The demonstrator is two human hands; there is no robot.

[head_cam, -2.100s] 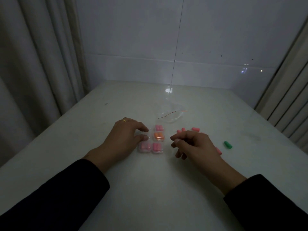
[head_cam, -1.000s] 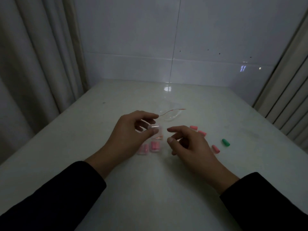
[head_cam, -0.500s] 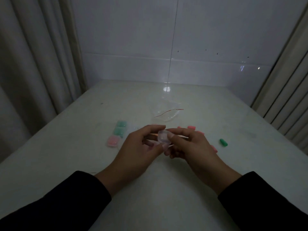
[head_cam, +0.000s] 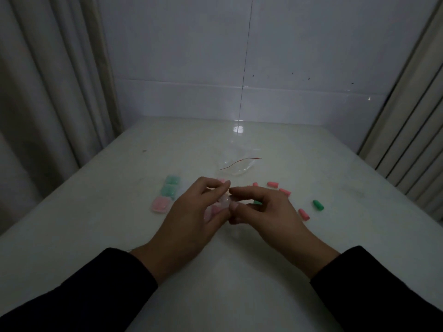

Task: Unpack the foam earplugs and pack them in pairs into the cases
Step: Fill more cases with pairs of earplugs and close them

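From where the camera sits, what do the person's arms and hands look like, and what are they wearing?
Both arms wear long dark sleeves, seemingly black, ending at the wrists. The left hand and right hand are bare, with no gloves. No ring or watch can be made out in this dim picture.

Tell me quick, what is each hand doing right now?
Left hand: closed, fingers pinching a small clear case.
Right hand: closed, fingers pinching the same case from the other side.
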